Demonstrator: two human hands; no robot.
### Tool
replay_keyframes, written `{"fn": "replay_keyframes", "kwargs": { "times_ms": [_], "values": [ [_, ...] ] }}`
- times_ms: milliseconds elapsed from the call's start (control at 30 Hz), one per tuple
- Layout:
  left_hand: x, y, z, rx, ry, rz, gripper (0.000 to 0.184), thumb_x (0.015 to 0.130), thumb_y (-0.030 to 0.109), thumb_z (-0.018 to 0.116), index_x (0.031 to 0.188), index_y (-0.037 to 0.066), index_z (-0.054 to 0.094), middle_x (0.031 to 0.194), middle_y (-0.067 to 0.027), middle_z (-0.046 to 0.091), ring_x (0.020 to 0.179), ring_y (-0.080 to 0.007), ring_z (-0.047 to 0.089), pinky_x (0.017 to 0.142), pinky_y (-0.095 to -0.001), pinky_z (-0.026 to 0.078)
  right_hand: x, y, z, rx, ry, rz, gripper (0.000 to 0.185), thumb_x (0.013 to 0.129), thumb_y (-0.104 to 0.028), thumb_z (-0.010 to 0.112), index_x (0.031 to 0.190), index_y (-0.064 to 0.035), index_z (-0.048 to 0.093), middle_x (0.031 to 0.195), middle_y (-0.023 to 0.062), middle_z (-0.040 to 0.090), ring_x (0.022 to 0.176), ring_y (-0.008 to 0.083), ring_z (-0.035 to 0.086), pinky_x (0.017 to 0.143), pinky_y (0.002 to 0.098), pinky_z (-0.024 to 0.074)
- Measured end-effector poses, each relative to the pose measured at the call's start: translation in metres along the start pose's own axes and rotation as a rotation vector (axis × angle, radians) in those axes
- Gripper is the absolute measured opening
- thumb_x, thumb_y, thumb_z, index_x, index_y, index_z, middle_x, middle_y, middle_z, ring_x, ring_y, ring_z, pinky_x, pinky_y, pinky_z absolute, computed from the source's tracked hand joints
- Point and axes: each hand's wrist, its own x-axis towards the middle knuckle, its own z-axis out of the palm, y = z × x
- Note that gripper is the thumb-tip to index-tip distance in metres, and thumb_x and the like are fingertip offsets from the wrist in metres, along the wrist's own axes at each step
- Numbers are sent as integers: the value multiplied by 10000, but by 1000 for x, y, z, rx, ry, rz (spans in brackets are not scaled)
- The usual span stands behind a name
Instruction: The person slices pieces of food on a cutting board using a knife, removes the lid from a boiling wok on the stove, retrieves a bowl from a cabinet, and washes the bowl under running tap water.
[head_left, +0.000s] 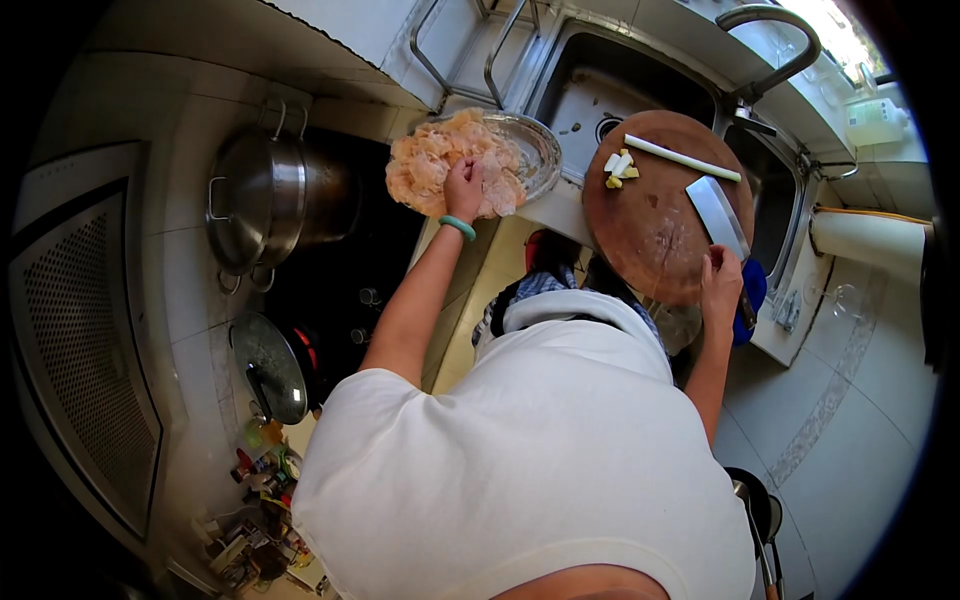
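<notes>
Upper centre, left hand (463, 190) pinches meat (424, 170), likely soft, slippery; scoop beneath. Right hand (719, 290) by cleaver (712, 207), grip unclear.

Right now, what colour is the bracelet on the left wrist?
Green: the bracelet shows best in the head view, the only one.

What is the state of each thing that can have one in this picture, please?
Pale pink slices: heaped on the clear dish
Left hand: fingers curled, touching the slices
Cleaver: held, blade over the chopping board
Right hand: closed on the cleaver
Long stalk: lying on the board
Cut pieces: in a small pile
Steel pot: lid on
Glass-lidded pan: covered
Sink: scraps on the bottom
Faucet: no stream visible
</notes>
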Motion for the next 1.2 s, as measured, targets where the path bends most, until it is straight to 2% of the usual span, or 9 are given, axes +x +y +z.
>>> {"fn": "replay_keyframes", "kwargs": {
  "times_ms": [167,267,433,633,767,900,1000,1133,1200],
  "values": [
    [8,7,-14,-446,126,-163,165,955,188,553,953,25,579,869,-22,618,810,-91,582,719,-239,480,1,6,3,10,0,8,178,850,-52,606,1007,28,581,950,177,603,864,312,609,779,374,482],
    [9,15,-18,-802,198,-292,108,953,178,554,913,78,549,827,4,583,737,-85,562,673,-238,470,2,10,4,31,0,15,180,848,-52,609,1007,26,582,949,175,602,862,313,608,780,374,481],
    [17,28,-32,-1006,242,-338,94,951,180,538,945,87,549,902,-34,614,831,-157,605,726,-304,507,0,11,-2,19,29,-6,182,841,-48,610,1006,25,584,954,176,602,871,318,606,784,381,479],
    [6,62,-20,-1206,-4,-481,119,904,211,597,944,99,596,928,-22,664,888,-180,628,789,-326,502,0,33,-5,16,123,10,190,822,-51,625,996,18,591,936,176,602,870,332,592,782,399,471],
    [-25,114,37,-970,-206,-455,169,861,151,660,996,88,579,953,-37,667,881,-154,648,767,-277,522,-3,51,-9,-193,278,17,234,755,-89,679,959,-17,590,989,149,554,974,333,524,870,409,413],
    [-74,173,114,-754,-518,-503,282,828,99,680,1091,72,582,976,-30,664,878,-137,652,771,-250,523,-10,64,-15,-320,227,158,477,709,-161,750,1104,-35,515,1109,151,517,1081,345,477,922,436,394],
    [-102,182,171,-692,-716,-676,276,822,118,683,1080,74,596,965,-36,664,881,-137,652,762,-249,525,-14,74,-16,-310,127,196,498,702,-162,757,1116,-40,508,1109,157,523,1084,348,481,916,440,396],
    [-126,189,232,-679,-766,-747,217,821,122,676,1016,77,592,927,-37,651,841,-143,649,680,-260,527,-13,88,-10,-316,24,175,508,698,-171,772,1118,-56,509,1055,152,558,1037,343,523,872,444,421],
    [-133,177,257,-800,-636,-730,210,819,100,653,1009,65,571,924,-51,634,817,-164,639,656,-285,527,-10,98,-4,-312,50,157,491,711,-166,766,1115,-60,509,1029,154,562,996,342,546,848,440,433]
  ]
}}
